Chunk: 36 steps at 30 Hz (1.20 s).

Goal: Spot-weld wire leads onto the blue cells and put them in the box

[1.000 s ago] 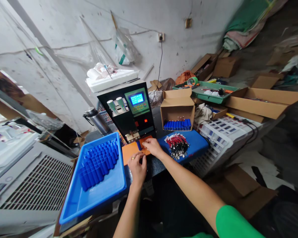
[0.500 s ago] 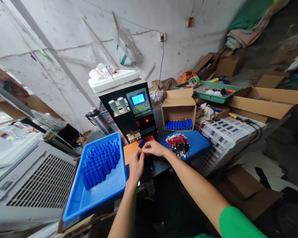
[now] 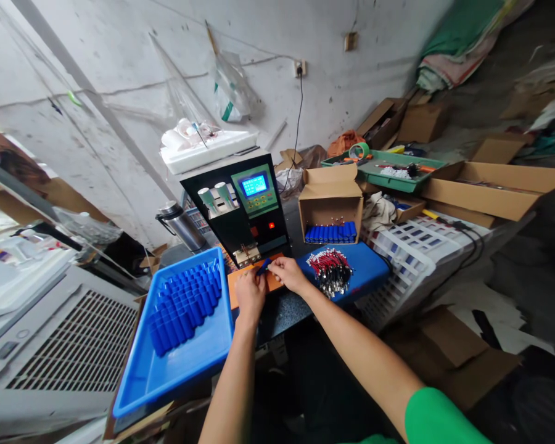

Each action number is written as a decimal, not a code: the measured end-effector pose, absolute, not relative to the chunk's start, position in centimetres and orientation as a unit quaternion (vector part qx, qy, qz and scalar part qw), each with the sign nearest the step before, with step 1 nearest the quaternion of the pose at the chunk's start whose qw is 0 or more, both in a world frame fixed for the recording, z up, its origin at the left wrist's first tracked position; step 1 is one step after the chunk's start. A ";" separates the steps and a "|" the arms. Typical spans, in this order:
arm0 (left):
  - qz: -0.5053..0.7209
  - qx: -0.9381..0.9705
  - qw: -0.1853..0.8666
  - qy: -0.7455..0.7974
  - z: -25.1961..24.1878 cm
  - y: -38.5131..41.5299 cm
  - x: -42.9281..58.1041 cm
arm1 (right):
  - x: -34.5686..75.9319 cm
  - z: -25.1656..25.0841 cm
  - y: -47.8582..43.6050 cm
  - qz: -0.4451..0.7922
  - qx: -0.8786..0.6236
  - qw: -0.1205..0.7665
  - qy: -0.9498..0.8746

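A blue cylindrical battery cell (image 3: pixel 263 267) lies tilted over the orange board (image 3: pixel 234 297), just in front of the black spot welder (image 3: pixel 240 237). My left hand (image 3: pixel 250 292) is closed on the near end of the cell. Beside it, my right hand (image 3: pixel 287 273) pinches at the cell's right side; whatever is between those fingertips is too small to make out. The welder's electrode holder (image 3: pixel 246 253) sits right above the hands. To the right, a bundle of red and black wire leads (image 3: pixel 329 271) with white ends rests on a blue pad (image 3: pixel 367 265).
Left of the board stands a blue tray (image 3: pixel 180 376) with rows of blue cells. An open cardboard box (image 3: pixel 330 190) behind the pad holds more cells. A steel flask (image 3: pixel 185 227), a green tray (image 3: pixel 404 163) and a white plastic crate (image 3: pixel 402 259) are around the bench.
Both hands have shifted up toward the welder's electrodes. My left hand has moved from fingertips meeting the right hand onto the cell, and the right hand has drawn slightly right.
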<state>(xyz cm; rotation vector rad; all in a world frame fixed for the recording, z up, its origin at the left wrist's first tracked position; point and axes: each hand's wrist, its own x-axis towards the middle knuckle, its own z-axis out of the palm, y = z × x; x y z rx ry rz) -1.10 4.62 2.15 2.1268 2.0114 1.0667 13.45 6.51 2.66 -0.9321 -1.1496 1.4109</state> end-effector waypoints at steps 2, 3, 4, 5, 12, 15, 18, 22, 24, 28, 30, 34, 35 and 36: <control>0.361 0.681 0.017 0.637 2.1 4.6 -1.1 | 13.3 2.6 6.6 0.583 -0.396 0.538 -0.462; 0.383 0.674 0.022 0.631 2.0 4.5 -1.1 | 13.2 2.6 6.5 0.579 -0.398 0.544 -0.458; 0.408 0.665 0.029 0.625 2.1 4.2 -1.0 | 13.2 2.6 6.5 0.575 -0.400 0.548 -0.458; 0.434 0.653 0.039 0.619 2.1 3.8 -0.9 | 13.1 2.6 6.5 0.570 -0.401 0.550 -0.459; 0.489 0.652 0.073 0.575 2.4 2.1 -0.3 | 13.1 2.8 6.3 0.582 -0.396 0.542 -0.459; 0.466 0.662 0.076 0.582 2.2 2.3 -0.3 | 13.1 2.7 6.5 0.579 -0.408 0.538 -0.457; 0.413 0.701 0.061 0.578 2.0 2.5 -0.5 | 13.0 2.6 6.6 0.569 -0.417 0.534 -0.466; 0.380 0.717 0.059 0.582 1.9 3.0 -0.7 | 13.0 2.9 6.3 0.568 -0.425 0.530 -0.465; 0.395 0.709 0.087 0.578 1.9 3.0 -0.7 | 13.3 3.3 6.0 0.575 -0.426 0.535 -0.451; 0.488 0.626 0.162 0.586 2.1 2.4 -0.2 | 14.6 4.8 5.5 0.586 -0.426 0.551 -0.414; 0.536 0.581 0.197 0.579 2.4 1.9 0.0 | 15.3 5.5 5.4 0.598 -0.419 0.560 -0.392; 0.591 0.537 0.200 0.568 3.3 1.0 0.1 | 16.1 6.3 5.3 0.620 -0.400 0.571 -0.360; 0.596 0.535 0.189 0.569 3.6 0.8 0.0 | 16.0 6.3 5.3 0.625 -0.395 0.569 -0.359; 0.596 0.537 0.178 0.570 3.7 0.8 -0.2 | 15.8 6.3 5.3 0.630 -0.391 0.566 -0.360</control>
